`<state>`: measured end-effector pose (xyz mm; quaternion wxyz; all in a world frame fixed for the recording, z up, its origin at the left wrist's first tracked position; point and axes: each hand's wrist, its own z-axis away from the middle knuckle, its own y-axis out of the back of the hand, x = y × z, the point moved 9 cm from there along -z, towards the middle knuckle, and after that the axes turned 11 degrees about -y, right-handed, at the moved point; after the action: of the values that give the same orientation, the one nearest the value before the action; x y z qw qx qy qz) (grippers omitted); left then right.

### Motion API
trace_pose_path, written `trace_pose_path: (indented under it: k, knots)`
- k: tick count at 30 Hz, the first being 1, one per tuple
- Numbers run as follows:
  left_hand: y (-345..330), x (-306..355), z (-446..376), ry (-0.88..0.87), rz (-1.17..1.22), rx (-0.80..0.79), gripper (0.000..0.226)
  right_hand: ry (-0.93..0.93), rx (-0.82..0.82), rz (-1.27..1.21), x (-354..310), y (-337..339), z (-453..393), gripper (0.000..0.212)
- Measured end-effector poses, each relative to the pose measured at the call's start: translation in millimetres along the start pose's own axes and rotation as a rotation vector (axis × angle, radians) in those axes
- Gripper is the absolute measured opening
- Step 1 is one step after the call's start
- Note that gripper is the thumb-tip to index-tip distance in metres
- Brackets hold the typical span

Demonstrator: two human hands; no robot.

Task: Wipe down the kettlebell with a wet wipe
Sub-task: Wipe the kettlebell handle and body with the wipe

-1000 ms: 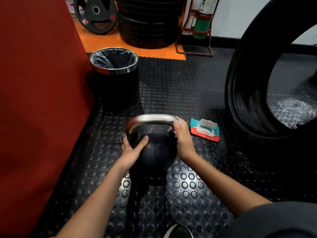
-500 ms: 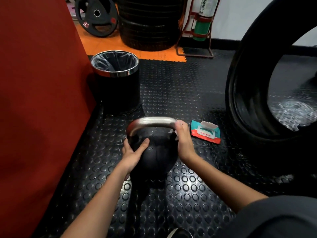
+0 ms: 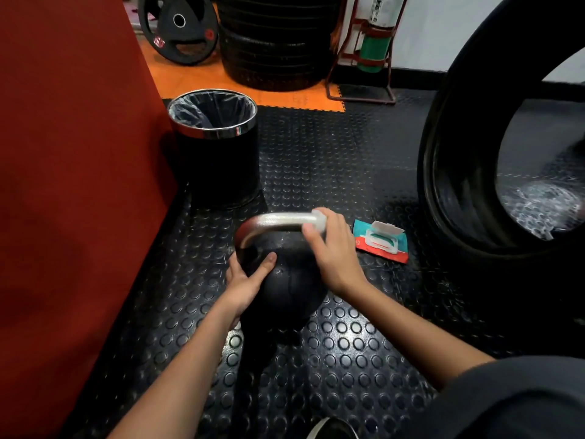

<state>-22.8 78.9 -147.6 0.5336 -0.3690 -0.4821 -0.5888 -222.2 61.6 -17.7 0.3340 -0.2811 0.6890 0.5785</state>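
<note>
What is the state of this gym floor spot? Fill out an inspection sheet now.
Surface: black studded rubber floor, orange mat beyond.
Job's things: black kettlebell with steel handle standing on the floor; white wet wipe on the handle; teal and red wipe pack, flap open.
Clutter: black lined bin.
Hands: left hand steadies the bell; right hand grips the wipe around the handle.
Cables: nothing seen.
Surroundings: red padded wall, large tyre, weight plate.

Wet wipe [image 3: 319,220] mostly hidden under right hand [image 3: 332,248]; big tyre [image 3: 449,160] cropped
</note>
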Motion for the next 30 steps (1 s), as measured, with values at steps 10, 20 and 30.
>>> trace_pose_path:
  k: [10, 20, 30]
  knots:
    - [-1.8, 3.4, 2.1, -0.022, 0.010, 0.009, 0.111, 0.247, -0.018, 0.245, -40.4, -8.8, 11.8, 0.065]
    - [-2.5, 7.1, 4.9, -0.003, -0.014, -0.012, 0.103, -0.085, -0.046, 0.098, -14.9, 0.9, -12.2, 0.061]
    - [-2.0, 8.2, 6.9, 0.008, -0.014, -0.015, 0.108, 0.052, 0.038, 0.126, -8.6, 12.2, -4.8, 0.062]
